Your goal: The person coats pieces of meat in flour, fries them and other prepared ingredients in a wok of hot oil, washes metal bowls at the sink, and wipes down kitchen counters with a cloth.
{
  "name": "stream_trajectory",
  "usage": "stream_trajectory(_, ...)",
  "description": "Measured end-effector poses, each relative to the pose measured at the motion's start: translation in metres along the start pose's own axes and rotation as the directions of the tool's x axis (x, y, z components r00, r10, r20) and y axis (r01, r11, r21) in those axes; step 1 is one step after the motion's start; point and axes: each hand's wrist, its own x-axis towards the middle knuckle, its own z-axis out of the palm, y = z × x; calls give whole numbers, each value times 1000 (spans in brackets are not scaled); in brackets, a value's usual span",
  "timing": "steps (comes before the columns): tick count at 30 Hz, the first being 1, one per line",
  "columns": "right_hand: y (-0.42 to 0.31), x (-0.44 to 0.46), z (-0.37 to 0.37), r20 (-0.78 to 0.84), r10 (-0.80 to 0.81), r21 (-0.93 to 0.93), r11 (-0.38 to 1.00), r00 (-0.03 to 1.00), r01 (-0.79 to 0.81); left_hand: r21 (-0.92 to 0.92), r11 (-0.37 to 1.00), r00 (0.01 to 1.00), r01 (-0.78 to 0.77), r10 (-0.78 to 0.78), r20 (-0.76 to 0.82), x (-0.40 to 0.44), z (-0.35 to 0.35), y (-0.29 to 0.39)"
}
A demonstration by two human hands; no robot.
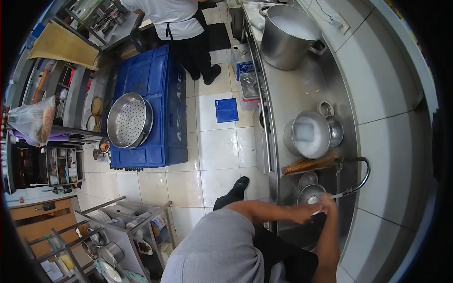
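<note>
Both of my hands are close together over the steel sink at the lower right. My left hand [304, 213] has its fingers pressed together at a small pale item under the tap, too small to name. Beside it, my right hand [328, 203] is closed near the end of the curved faucet [363, 177]; what it holds is hidden. Just behind the hands a metal bowl [311, 192] lies in the sink, with another round metal piece [307, 179] next to it.
A pot of soapy water [311, 134], a bundle of sticks [309, 165] and a tall stockpot [288, 37] stand along the counter. Left are a blue crate [155, 94] bearing a perforated pan [128, 120] and a rack [127, 231]. A person [174, 23] stands ahead.
</note>
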Motion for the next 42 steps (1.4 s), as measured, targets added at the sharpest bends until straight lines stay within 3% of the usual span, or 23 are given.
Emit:
stream_trajectory(2,-1,-24,2,108,-8,-93,996,994,18,595,730,941,-336,238,239,-10,-38,-33)
stream_trajectory(3,0,-38,18,49,-48,99,994,998,43,591,731,940,-340,243,241,2,-49,-17)
stream_trajectory(5,3,-54,60,-87,-126,413,898,988,151,481,828,878,287,-429,214,26,-65,38)
stream_trajectory(6,13,-47,74,-176,-157,527,819,972,228,472,841,877,265,-414,244,25,-58,38)
stream_trajectory(8,86,43,48,-260,-348,299,858,901,418,129,988,996,90,-89,-10,21,-21,26)
stream_trajectory(9,79,18,46,-232,-329,205,904,916,376,411,911,972,46,-135,190,19,1,-18)
stream_trajectory(10,39,-41,53,-278,-129,350,909,952,226,413,903,937,-114,-41,348,17,-25,-8)
stream_trajectory(11,60,-31,46,-401,-217,448,801,890,397,264,958,963,-112,38,268,22,-61,30)
stream_trajectory(12,56,-64,44,-508,-285,256,851,812,459,727,572,902,-380,56,428,22,-67,-8)
stream_trajectory(13,33,-99,45,-619,-228,77,935,751,347,847,423,939,-321,30,341,30,-58,-67)
stream_trajectory(14,29,-124,39,-670,-190,32,958,718,284,890,416,759,-187,-514,400,51,-87,-17)
stream_trajectory(16,80,-113,22,-773,-547,-517,837,322,181,855,486,722,178,-655,222,76,-81,-83)
stream_trajectory(17,87,-125,21,-776,-546,-519,837,316,172,851,495,725,172,-649,231,87,-79,-79)
stream_trajectory(19,92,-148,25,-777,-509,-452,861,370,235,627,771,919,110,-319,230,106,-80,-64)
stream_trajectory(20,108,-147,28,-779,-509,-455,861,366,229,622,776,920,107,-314,233,119,-77,-67)
stream_trajectory(22,139,-144,33,-792,-478,-381,873,380,305,647,638,758,418,-637,140,147,-67,-81)
stream_trajectory(23,147,-152,38,-835,-276,-75,913,475,400,640,646,762,415,-631,143,145,-60,-99)
stream_trajectory(24,150,-164,46,-808,-81,240,860,584,451,582,588,763,561,-640,-89,135,-53,-125)
stream_trajectory(25,157,-176,51,-745,46,474,739,666,479,488,535,710,690,-630,-313,125,-46,-144)
stream_trajectory(26,166,-186,56,-646,151,678,565,748,471,489,542,716,683,-628,-305,114,-42,-151)
stream_trajectory(32,263,-210,45,-438,340,885,2,832,465,485,417,479,769,-878,-3,77,-48,-102)
stream_trajectory(34,302,-191,36,-396,380,878,-110,836,466,441,443,571,780,-793,-213,65,-47,-89)
stream_trajectory(42,284,-167,46,-122,507,840,-405,853,361,363,682,771,635,-593,-233,17,-94,14)
